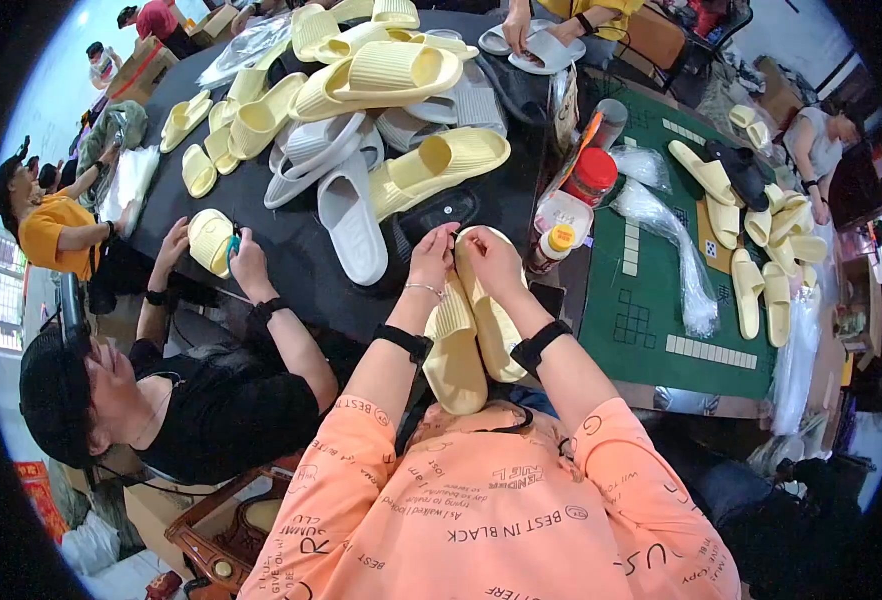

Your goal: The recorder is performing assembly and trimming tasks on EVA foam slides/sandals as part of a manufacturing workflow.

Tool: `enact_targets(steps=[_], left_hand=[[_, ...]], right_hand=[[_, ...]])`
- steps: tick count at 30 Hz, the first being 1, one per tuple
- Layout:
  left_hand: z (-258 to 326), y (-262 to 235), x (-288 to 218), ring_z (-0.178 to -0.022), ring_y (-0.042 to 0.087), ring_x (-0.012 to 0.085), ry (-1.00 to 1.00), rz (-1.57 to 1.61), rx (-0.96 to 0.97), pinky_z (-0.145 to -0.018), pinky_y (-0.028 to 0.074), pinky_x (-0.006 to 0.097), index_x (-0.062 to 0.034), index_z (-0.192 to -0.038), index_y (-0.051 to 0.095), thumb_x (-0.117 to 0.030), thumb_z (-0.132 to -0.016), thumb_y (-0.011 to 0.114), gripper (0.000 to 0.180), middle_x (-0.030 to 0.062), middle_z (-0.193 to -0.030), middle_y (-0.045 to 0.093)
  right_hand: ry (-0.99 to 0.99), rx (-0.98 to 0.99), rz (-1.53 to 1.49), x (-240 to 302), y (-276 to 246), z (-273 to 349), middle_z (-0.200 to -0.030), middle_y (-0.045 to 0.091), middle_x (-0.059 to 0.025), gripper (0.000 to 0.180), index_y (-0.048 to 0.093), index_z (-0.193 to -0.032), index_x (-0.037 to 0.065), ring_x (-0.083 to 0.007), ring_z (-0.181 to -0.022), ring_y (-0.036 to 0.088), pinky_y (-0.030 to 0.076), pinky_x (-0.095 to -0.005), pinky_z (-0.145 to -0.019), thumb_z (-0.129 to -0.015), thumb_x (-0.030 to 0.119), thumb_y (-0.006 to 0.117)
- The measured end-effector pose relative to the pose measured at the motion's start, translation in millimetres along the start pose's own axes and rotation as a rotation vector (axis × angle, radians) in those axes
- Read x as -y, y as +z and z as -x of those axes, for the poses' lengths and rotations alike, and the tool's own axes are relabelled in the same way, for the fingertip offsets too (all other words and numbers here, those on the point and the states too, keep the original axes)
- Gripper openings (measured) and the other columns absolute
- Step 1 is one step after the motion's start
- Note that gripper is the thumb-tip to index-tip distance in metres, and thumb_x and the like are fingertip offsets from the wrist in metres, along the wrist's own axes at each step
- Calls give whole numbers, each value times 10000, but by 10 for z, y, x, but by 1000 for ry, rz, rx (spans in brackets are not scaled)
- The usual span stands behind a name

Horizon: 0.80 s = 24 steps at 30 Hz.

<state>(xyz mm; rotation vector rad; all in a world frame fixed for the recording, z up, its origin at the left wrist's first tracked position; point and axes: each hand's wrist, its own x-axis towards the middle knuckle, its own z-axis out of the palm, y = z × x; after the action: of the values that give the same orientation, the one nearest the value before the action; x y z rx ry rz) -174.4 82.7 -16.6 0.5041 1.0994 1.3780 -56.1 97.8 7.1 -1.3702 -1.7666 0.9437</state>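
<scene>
A pair of pale yellow slippers stands close together in front of me, heels toward my body: the ribbed left slipper (455, 365) and the right slipper (501, 345) beside it. At their far ends my left hand (431, 265) is closed, its fingertips pinched by the left slipper's edge. My right hand (492, 262) bends its fingers over the far end of the right slipper. The two hands nearly touch, and whatever small thing may lie between the fingertips is hidden. Just beyond them a black slipper (441, 211) lies on the dark table (291, 235).
Yellow slippers (391, 75) and grey slippers (353, 225) are heaped ahead. At left a co-worker (161, 400) holds a yellow slipper and teal-handled scissors (234, 245). A red-lidded jar (592, 176) and yellow-capped bottle (558, 243) stand right, before a green mat (641, 290) with plastic bags (676, 250).
</scene>
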Motion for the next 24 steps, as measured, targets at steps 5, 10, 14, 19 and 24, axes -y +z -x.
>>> enact_targets(steps=[5,10,14,19,24], left_hand=[[9,6,1,-437,299,32,-2,-4,3,-411,246,175,-56,-993,532,-198,-882,399,224,-56,-655,411],[23,4,-6,-442,301,27,-13,-21,17,-415,253,171,-61,-995,535,-195,-878,407,220,-62,-646,407],[43,0,-31,-453,307,19,-22,-74,32,-424,262,165,-65,-1001,538,-193,-876,412,219,-65,-632,404],[96,145,-100,-464,319,13,-39,-68,-12,-426,262,159,-58,-994,537,-159,-857,447,192,-54,-650,440],[34,64,-31,-466,330,16,19,-80,-49,-420,260,156,-46,-941,540,-129,-834,488,145,-34,-680,491]], right_hand=[[4,18,20,-30,7,-1,-697,586,-76,138,559,-831,114,-229,-631,572,427,-324,-554,-755,212,497],[4,19,7,-9,16,3,-694,587,-74,135,561,-829,114,-226,-626,571,426,-322,-551,-755,211,502],[16,9,-27,11,20,-1,-656,581,-77,135,554,-828,111,-225,-590,564,417,-317,-530,-764,219,505],[69,39,-77,-16,-14,-42,-601,564,-71,142,548,-827,104,-199,-526,540,392,-304,-487,-777,231,507],[91,44,-120,-29,8,-50,-574,545,-58,152,554,-826,100,-173,-499,518,373,-294,-468,-772,238,525]])
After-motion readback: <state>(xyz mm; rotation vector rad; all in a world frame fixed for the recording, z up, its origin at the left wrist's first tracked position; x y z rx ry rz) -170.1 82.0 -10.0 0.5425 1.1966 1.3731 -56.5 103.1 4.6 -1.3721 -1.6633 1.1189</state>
